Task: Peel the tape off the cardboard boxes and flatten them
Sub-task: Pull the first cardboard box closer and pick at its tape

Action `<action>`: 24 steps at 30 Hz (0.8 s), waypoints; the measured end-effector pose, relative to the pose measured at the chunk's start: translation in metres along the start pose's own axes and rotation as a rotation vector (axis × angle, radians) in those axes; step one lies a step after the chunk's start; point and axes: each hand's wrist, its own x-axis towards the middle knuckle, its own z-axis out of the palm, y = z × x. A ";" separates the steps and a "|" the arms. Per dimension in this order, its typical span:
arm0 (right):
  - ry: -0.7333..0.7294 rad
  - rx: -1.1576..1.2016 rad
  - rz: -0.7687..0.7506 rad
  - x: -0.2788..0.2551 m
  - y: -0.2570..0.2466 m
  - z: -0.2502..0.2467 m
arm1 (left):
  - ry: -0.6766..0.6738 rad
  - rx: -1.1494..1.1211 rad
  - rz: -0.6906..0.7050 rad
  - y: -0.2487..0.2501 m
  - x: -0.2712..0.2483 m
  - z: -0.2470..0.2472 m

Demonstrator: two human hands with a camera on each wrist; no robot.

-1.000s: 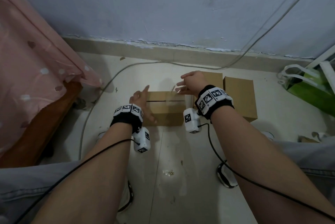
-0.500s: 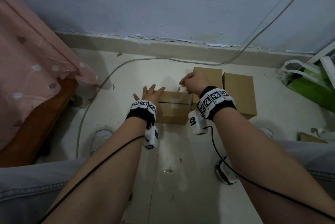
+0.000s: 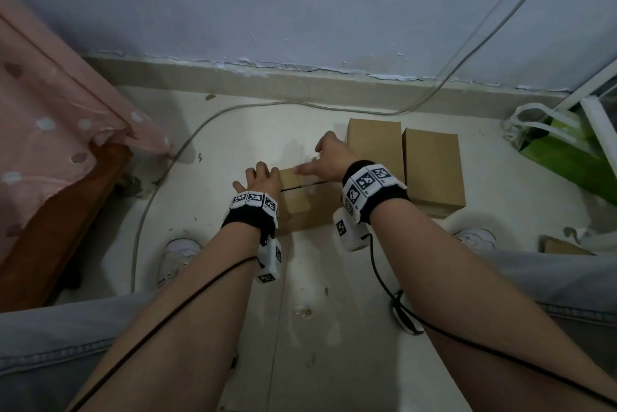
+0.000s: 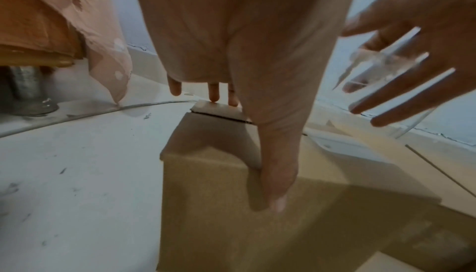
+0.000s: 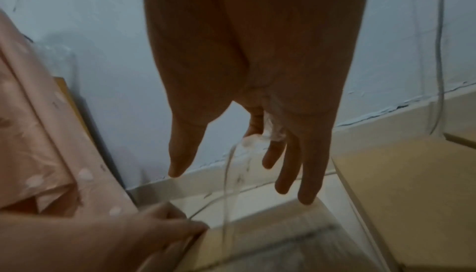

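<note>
Okay, I'm looking down at the floor from the head camera, knees either side. The left hand (image 3: pixel 259 180) sits on the left end of the nearest cardboard box (image 3: pixel 302 203), palm down on top. From the left wrist camera I can see its fingertips (image 4: pixel 213 95) reaching to the far top edge and the thumb (image 4: pixel 276 174) draped down the near side, so it's holding that box in place, wrapped over the end. The slit between the top flaps shows as a dark line running left to right.

The right hand (image 3: pixel 329 158) hovers above the far right part of the same box, fingers spread and mostly straight. There's a strip of clear tape (image 5: pixel 253 136) stuck to it. On the right wrist camera a crumpled wad clings between the fingers and a thin clear tail (image 5: pixel 228 176) hangs down toward the box. Whether the thumb and forefinger are actually pinching it, I cannot tell; it looks stuck rather than gripped.

Two more boxes stand on the right: the middle box (image 3: pixel 374 144) just behind the right wrist, and the right-hand box (image 3: pixel 432 168) just beside it, both closed.

Pink curtain (image 3: pixel 56 117) on the left, a grey cable (image 3: pixel 233 109) curving along the floor by the wall, a green bag (image 3: pixel 567 158) far right.
</note>
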 end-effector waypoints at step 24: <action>0.344 0.317 0.200 0.030 0.047 -0.010 | -0.094 -0.121 -0.091 -0.043 -0.011 0.003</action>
